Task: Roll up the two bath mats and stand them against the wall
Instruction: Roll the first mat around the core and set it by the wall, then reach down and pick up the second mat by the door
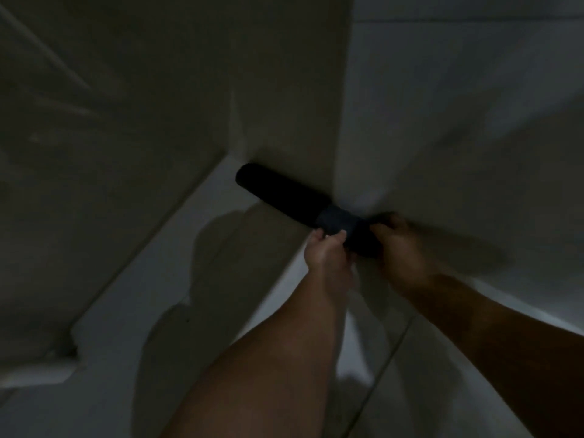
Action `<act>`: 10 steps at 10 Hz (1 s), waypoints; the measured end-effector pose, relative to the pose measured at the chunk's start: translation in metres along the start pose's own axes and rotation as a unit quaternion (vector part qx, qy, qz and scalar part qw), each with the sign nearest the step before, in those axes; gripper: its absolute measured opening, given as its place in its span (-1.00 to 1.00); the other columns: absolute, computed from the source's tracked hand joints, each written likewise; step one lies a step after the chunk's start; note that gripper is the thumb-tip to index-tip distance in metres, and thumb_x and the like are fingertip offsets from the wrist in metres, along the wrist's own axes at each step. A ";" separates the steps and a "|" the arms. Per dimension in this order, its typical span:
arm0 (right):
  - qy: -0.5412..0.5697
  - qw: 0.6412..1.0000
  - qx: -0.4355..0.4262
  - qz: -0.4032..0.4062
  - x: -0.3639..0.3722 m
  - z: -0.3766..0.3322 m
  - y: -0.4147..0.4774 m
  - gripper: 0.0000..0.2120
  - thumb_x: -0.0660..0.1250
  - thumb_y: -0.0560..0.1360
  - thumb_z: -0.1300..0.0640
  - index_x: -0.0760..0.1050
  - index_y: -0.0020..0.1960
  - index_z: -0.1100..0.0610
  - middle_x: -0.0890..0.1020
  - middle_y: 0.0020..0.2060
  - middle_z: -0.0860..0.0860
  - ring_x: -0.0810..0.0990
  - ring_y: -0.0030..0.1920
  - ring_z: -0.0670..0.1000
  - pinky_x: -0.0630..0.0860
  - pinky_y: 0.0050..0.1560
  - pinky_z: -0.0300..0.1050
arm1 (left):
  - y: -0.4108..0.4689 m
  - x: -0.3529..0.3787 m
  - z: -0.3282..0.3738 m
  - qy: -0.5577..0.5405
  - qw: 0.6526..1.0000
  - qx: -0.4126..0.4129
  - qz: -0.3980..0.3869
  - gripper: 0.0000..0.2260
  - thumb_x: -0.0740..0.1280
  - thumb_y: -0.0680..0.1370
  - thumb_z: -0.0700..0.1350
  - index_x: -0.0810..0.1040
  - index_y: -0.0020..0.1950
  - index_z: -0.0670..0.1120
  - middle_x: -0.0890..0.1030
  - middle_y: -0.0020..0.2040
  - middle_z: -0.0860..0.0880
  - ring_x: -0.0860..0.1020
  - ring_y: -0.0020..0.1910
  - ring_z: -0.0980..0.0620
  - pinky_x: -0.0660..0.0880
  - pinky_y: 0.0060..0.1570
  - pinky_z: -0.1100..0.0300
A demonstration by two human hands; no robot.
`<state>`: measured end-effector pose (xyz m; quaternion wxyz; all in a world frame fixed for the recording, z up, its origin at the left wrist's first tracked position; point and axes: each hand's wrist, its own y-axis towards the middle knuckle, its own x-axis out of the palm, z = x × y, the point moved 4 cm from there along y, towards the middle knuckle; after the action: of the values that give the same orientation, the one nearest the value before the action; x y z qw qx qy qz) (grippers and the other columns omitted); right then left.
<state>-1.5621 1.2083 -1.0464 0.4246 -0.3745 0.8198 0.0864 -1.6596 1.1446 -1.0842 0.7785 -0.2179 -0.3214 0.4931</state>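
My left hand (327, 248) and right hand (398, 241) both grip the mat (284, 189), a dark, tight roll (near black in this dimness) leaning against the wall (284, 90).

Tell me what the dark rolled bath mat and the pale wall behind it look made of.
Dark rolled bath mat: likely soft fabric, matte, no shine; the dim light hides any pile. Both hands, left hand and right hand, grip its near end. Pale wall: smooth, probably tile or painted plaster, faintly glossy; a thin horizontal joint up top suggests tile.
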 end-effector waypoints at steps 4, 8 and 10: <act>-0.171 0.977 -0.083 -0.098 0.018 -0.004 0.010 -0.67 0.12 0.61 0.14 0.45 0.34 0.11 0.23 0.49 0.05 0.46 0.28 0.15 0.39 0.26 -0.02 | 0.022 -0.009 0.001 0.058 0.997 -0.005 0.044 -0.74 0.32 0.53 -0.29 0.48 0.22 -0.16 0.59 -0.15 -0.11 0.55 -0.28 -0.02 0.51 -0.20 0.08; -0.209 0.961 -0.180 -0.001 -0.024 0.022 -0.049 -0.67 0.19 0.45 0.18 0.57 0.15 0.23 0.60 0.12 0.24 0.65 -0.09 0.26 0.58 -0.14 0.06 | -0.044 -0.008 0.005 0.589 0.750 0.299 -0.047 -0.75 0.26 0.54 -0.15 0.55 0.21 -0.11 0.60 0.12 -0.06 0.54 0.14 -0.04 0.33 0.00 0.31; -0.244 0.964 -0.101 0.032 -0.069 0.039 -0.104 -0.89 0.31 0.44 0.17 0.58 -0.10 0.17 0.66 -0.24 0.14 0.65 -0.31 0.20 0.52 -0.40 -0.07 | -0.081 0.023 -0.010 0.682 0.613 0.329 -0.224 -0.81 0.27 0.56 -0.11 0.54 -0.19 -0.19 0.58 -0.24 -0.13 0.53 -0.23 -0.08 0.39 -0.26 0.13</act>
<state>-1.4418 1.1903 -0.9998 0.5686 -0.3567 0.6898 0.2714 -1.5946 1.1316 -1.0312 0.8789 -0.1416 0.4475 0.0847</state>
